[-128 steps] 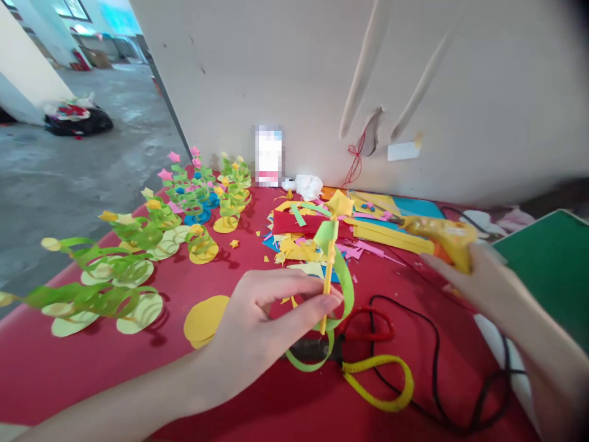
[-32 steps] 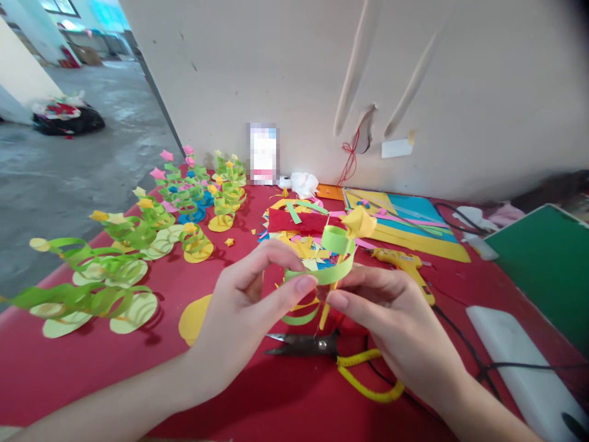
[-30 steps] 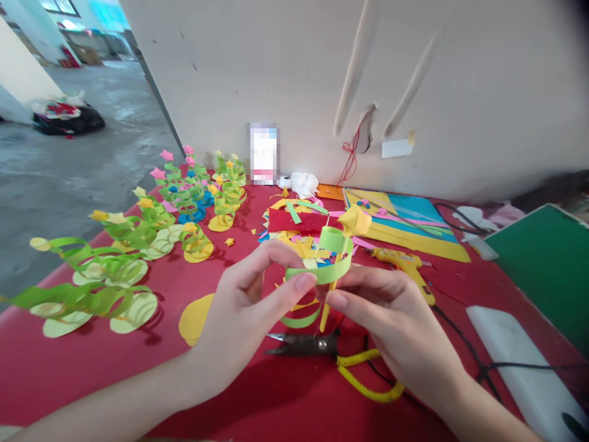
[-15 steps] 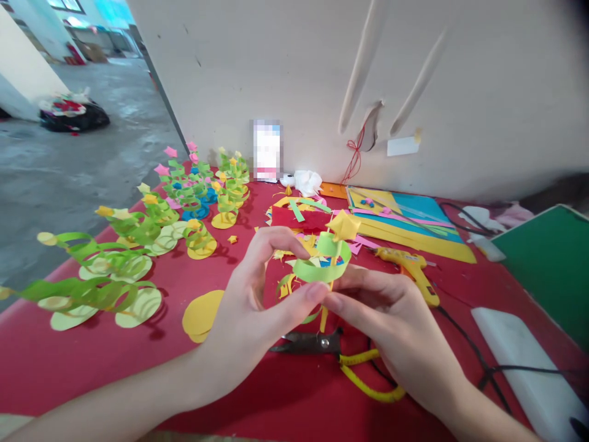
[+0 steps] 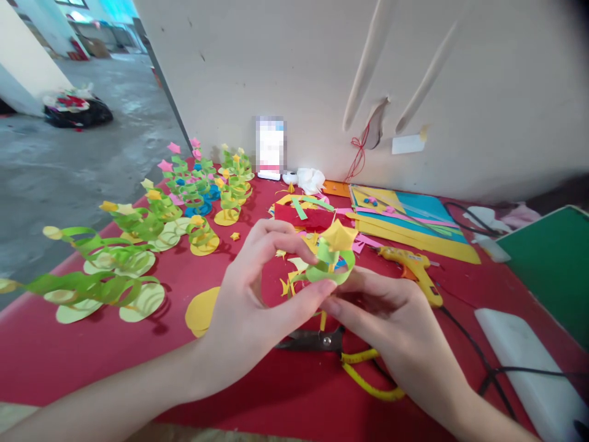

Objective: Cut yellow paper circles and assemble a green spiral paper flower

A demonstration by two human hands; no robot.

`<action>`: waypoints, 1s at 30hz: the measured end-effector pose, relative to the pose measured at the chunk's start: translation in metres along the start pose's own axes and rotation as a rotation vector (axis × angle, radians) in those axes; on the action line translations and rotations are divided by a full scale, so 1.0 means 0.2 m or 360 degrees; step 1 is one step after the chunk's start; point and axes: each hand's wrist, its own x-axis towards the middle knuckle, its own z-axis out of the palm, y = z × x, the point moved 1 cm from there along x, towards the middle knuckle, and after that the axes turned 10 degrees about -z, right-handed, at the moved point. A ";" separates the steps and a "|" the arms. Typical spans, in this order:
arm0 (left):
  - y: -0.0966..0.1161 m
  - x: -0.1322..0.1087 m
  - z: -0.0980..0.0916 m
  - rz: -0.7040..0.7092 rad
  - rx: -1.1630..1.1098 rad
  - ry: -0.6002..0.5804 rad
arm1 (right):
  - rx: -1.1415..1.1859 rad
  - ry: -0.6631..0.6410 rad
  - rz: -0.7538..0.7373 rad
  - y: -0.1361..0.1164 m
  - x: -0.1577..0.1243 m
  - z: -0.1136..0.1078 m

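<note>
Between both hands is a paper flower: a yellow folded star (image 5: pixel 339 236) on top of a thin yellow stem, with a curled green paper strip (image 5: pixel 344 268) wound around it. My left hand (image 5: pixel 262 301) pinches the green strip between thumb and fingers. My right hand (image 5: pixel 391 319) closes on the stem just below the curl; its fingertips partly hide the stem. Under the hands lie scissors (image 5: pixel 317 340) with yellow handles. Left of my left hand are yellow paper discs (image 5: pixel 201 310), partly covered by the wrist.
Finished paper flowers on round bases (image 5: pixel 142 301) stand in rows at left. A yellow glue gun (image 5: pixel 418 273) lies right, its cord near a white block (image 5: pixel 524 362). Paper scraps and coloured sheets (image 5: pixel 423 212) lie behind. A phone (image 5: pixel 270 147) leans on the wall.
The star has tilted to face me more, and the green curl sits closer around the stem. Both hands keep their hold on the flower. The view has shifted slightly.
</note>
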 end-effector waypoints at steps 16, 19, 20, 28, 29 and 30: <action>0.00 0.00 0.01 -0.0087 0.0022 0.0000 | -0.0051 0.0017 -0.0132 0.00 0.00 0.00; 0.00 0.01 0.01 -0.0114 -0.0015 -0.0015 | -0.0067 0.0033 -0.0201 0.01 0.00 0.00; -0.01 0.01 0.01 -0.0125 -0.0032 -0.0027 | -0.0075 0.0040 -0.0221 0.01 0.00 0.00; -0.02 0.00 0.02 -0.0104 -0.0313 -0.0056 | -0.0098 0.0080 -0.0136 -0.01 0.01 0.00; -0.02 -0.01 0.02 -0.0085 -0.0349 -0.0044 | -0.0107 0.0089 -0.0127 -0.01 0.01 0.00; -0.02 -0.01 0.01 -0.0060 -0.0374 -0.0018 | -0.0121 0.0094 -0.0123 -0.01 0.00 0.00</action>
